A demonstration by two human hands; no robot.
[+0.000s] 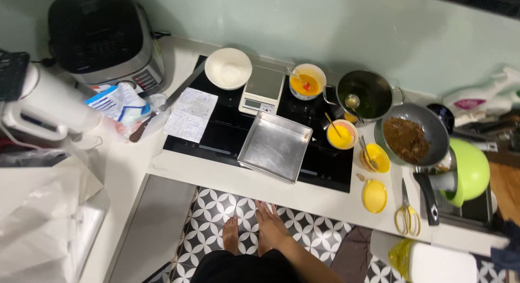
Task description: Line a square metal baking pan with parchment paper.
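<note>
My right hand (272,227) hangs low in front of the white counter (216,177), over the patterned floor tiles, fingers apart and holding nothing. A bare foot (231,235) stands just left of it. Nearest on the counter is a square metal baking pan (273,147), lying on the black cooktop (211,136). Behind the pan are a digital kitchen scale (262,90), a white bowl of white powder (228,68) and a bowl of orange liquid (307,81) with a utensil in it. My left hand is out of view.
Right of the pan: a small yellow bowl (342,134), a steel pot (364,93), a frying pan of brown mix (411,136), a yellow lid (374,196), scissors (406,212), a green bowl (468,172). Left: a handwritten paper (190,114), a long knife (165,104), a rice cooker (103,36).
</note>
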